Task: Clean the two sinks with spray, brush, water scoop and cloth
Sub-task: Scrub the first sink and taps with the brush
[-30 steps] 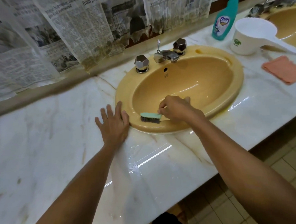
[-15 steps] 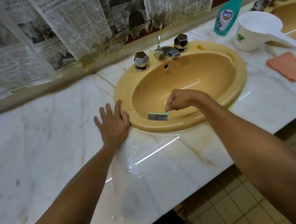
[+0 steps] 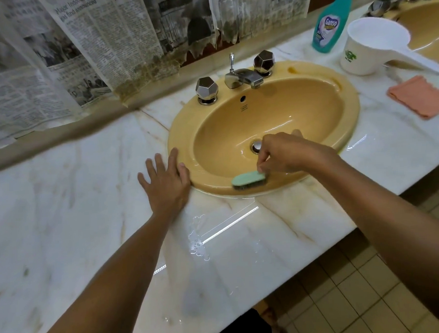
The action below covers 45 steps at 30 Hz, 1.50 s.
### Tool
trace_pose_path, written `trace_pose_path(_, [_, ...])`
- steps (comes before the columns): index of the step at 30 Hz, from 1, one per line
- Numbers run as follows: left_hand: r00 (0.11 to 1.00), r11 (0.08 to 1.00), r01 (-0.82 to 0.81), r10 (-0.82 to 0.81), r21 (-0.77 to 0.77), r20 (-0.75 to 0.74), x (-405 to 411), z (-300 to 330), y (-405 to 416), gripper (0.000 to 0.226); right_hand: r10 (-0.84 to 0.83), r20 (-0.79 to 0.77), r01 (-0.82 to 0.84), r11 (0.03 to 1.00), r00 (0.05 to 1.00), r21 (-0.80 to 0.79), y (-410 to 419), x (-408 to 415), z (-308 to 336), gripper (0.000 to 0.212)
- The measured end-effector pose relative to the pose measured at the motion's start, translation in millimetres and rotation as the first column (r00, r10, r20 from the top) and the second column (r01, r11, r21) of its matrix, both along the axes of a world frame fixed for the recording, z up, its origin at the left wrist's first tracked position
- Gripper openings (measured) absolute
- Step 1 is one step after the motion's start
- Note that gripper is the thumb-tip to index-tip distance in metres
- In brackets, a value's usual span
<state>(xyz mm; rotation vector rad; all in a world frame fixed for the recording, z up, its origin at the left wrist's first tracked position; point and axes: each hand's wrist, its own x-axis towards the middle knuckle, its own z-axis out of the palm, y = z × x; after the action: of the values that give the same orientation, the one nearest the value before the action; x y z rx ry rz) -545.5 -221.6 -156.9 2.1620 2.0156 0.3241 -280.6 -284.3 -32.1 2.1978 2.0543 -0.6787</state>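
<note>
A yellow oval sink [image 3: 347, 101] is set in the marble counter, its drain [image 3: 256, 146] showing at the bottom. My right hand [image 3: 289, 152] grips one end of a pale green brush [image 3: 248, 180], whose bristles rest on the sink's near rim. My left hand [image 3: 167, 180] lies flat on the counter, fingers spread, thumb against the sink's left rim. To the right stand a teal spray bottle [image 3: 329, 25], a white water scoop [image 3: 375, 46] and a salmon cloth [image 3: 420, 97]. The second yellow sink [image 3: 427, 25] is partly in view at the far right.
A chrome tap [image 3: 244, 76] with two faceted knobs sits behind the basin. Newspaper sheets [image 3: 100, 45] hang along the wall. A small puddle [image 3: 198, 241] lies on the marble counter [image 3: 62, 200] near its front edge. Tiled floor [image 3: 360, 299] shows below.
My right hand has moved the brush from inside the basin's near wall up onto the near rim, and the drain is now uncovered. My left hand has stayed put.
</note>
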Motion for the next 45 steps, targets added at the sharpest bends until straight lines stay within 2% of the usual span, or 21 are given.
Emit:
trace_pose_path(4, [1.0,1.0,0.015,-0.014,-0.025,0.008,-0.2,1.2,0.7,0.052,-0.083,0.018,0.078,0.976,0.996,0.204,-7.6,-39.3,-18.9,0.014])
trace_pose_path(7, [1.0,1.0,0.009,-0.009,-0.022,0.009,-0.9,1.3,0.1,0.052,-0.055,0.075,0.035,0.97,0.996,0.239,-19.3,-61.3,-20.8,0.015])
trace_pose_path(9, [1.0,1.0,0.009,-0.009,-0.024,0.007,-0.8,0.6,0.5,0.053,-0.16,0.123,0.133,0.971,0.979,0.2,-35.9,-44.1,-19.1,0.013])
trace_pose_path(12, [1.0,1.0,0.008,-0.008,-0.018,0.009,0.0,0.9,0.4,0.052,-0.35,0.011,0.337,0.909,0.937,0.244,-55.1,-27.6,-26.8,0.007])
trace_pose_path(13, [1.0,1.0,0.01,-0.01,-0.016,0.007,-0.3,0.9,1.2,0.052,-0.36,0.012,0.346,0.905,0.933,0.247,-57.2,-36.0,-30.0,0.008])
trace_pose_path(16, [1.0,1.0,0.016,-0.016,-0.021,0.004,-1.4,0.9,0.7,0.053,-0.268,0.082,0.225,0.912,0.96,0.344,-72.9,-85.4,-53.0,0.017])
trace_pose_path(20, [1.0,1.0,0.018,-0.018,-0.015,0.009,-1.7,1.3,1.0,0.053,-0.385,0.006,0.337,0.816,0.923,0.47,-103.7,-96.3,-83.0,0.026])
trace_pose_path(23, [1.0,1.0,0.019,-0.019,-0.023,0.012,-1.3,-0.3,1.4,0.052,-0.534,-0.005,0.474,0.745,0.845,0.469,-125.4,-55.2,-93.0,0.026])
trace_pose_path(25, [1.0,1.0,0.02,-0.02,-0.02,0.01,-1.7,-0.8,1.3,0.051,-0.578,-0.017,0.519,0.717,0.816,0.466,-132.3,-39.9,-94.9,0.03])
trace_pose_path(28, [1.0,1.0,0.023,-0.023,-0.009,0.002,-1.6,-1.1,1.6,0.051,-0.55,0.006,0.479,0.732,0.835,0.484,-114.3,-63.3,-94.1,0.027])
trace_pose_path(33, [1.0,1.0,0.026,-0.025,-0.009,0.005,-2.5,-1.2,1.7,0.052,-0.435,-0.046,0.391,0.753,0.899,0.529,-87.8,-105.3,-95.3,0.028])
trace_pose_path(38, [1.0,1.0,0.024,-0.024,-0.003,0.012,-2.0,-0.5,1.7,0.051,-0.539,-0.055,0.467,0.671,0.841,0.576,-122.7,-54.8,-109.2,0.026])
trace_pose_path(40, [1.0,1.0,0.026,-0.026,-0.005,0.012,-2.1,-0.7,1.7,0.051,-0.557,-0.074,0.488,0.648,0.827,0.585,-120.1,-62.7,-109.7,0.025])
trace_pose_path(45, [1.0,1.0,0.016,-0.016,-0.007,0.017,-2.4,0.3,1.5,0.052,-0.461,-0.077,0.414,0.695,0.884,0.588,-96.8,-101.9,-105.7,0.025])
